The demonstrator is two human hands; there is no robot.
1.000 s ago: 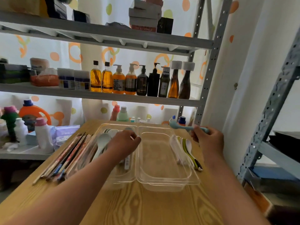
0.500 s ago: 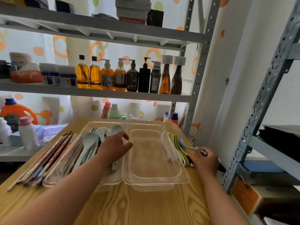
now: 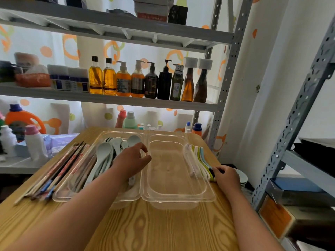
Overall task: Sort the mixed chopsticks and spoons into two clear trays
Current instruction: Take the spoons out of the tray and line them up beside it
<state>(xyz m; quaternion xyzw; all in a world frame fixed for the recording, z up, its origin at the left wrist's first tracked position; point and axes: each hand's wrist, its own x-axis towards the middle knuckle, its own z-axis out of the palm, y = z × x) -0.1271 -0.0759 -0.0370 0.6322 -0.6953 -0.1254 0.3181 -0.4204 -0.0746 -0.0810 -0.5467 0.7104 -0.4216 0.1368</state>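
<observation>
1. Spoons first: the coloured spoons (image 3: 201,156) lie in a tight row on the table (image 3: 145,229) along its right edge, just outside the right tray (image 3: 181,198). Bowls point at the far edge and handles point back at the person, so the long axis runs near-to-far, parallel to the tray's long side.
2. The right hand (image 3: 227,178) sits at the near ends of those handles with its fingers curled onto them, which looks like a pinch on the tips. It's easily the nearer hand for that row.
3. The left hand (image 3: 131,160) hovers over the left tray (image 3: 61,196), above the pale spoons (image 3: 104,151) lying in it. Fingers are loosely curled, thumb and forefinger apart. Can't tell if it has hold of the handle underneath.
4. The hands are well apart, with the empty right tray between them.
5. The chopsticks (image 3: 59,169) lie on the table along the left tray's outer side, also near-to-far, closest to the left hand.
6. My guess: the coloured spoons belong with the pale ones, so they travel leftward over the empty tray. No turning needed, the axes already match.
</observation>
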